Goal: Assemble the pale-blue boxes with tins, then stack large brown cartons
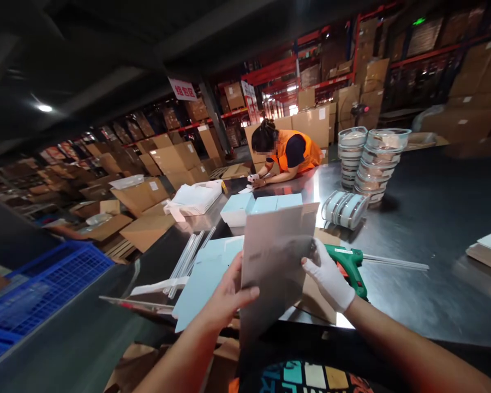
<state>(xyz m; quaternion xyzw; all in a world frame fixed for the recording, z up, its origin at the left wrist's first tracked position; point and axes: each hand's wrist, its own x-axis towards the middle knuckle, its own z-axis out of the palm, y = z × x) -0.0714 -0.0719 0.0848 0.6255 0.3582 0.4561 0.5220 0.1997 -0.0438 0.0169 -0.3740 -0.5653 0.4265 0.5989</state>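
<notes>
Fingers of the bare left hand (233, 286) are closed on the left side of a grey-brown board (274, 267), thumb across its near face; those of the white-gloved right hand (329, 275) are bent round its right side, partly hidden, thumb on the edge. It stands roughly upright above the near edge of the table (421, 218), slightly blurred.

That dark, shiny table spreads widest toward its right edge. At its far edge a person in an orange vest (297, 150) leans over, hands on the surface. Also toward the far edge, right of that person, rise two stacks of clear containers (376, 169). Light-blue sheets (215, 262) lie at the near left corner, and a white tray (196, 199) sits by the left edge. Light-blue boxes (265, 204) stand just beyond the board. Nearer than the stacks, more containers (344, 209) lie on their sides. Just beside the right hand, near the front edge, is a green tool (354, 267); thin pale rods (395, 262) extend to its right.
</notes>
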